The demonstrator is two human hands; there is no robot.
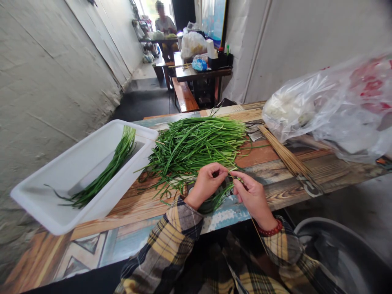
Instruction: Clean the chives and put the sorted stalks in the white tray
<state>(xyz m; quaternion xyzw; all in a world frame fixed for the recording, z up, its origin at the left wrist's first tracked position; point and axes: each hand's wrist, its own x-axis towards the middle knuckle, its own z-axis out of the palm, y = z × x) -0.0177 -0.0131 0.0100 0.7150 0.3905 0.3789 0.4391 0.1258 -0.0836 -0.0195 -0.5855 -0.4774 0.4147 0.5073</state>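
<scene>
Plaid sleeves (pixel 167 245), greens (pixel 199 141) on patchwork table (pixel 131 210), whitish walls (pixel 39 90)

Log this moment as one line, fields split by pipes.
left hand: pinched, contents unclear | right hand: pinching thin stick | green stalks: piled on table | bundle: in white tub

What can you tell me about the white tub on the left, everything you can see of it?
The tub looks like plastic, roughly rectangular, with rounded corners, sloping walls and a rim. It stands upright, open at the top, slanted across the left part of the table. A bunch of green stalks lies inside, pale ends toward the far side, dark tips nearer. A pile of greens lies close by its right side; whether they touch is hard to tell.
</scene>
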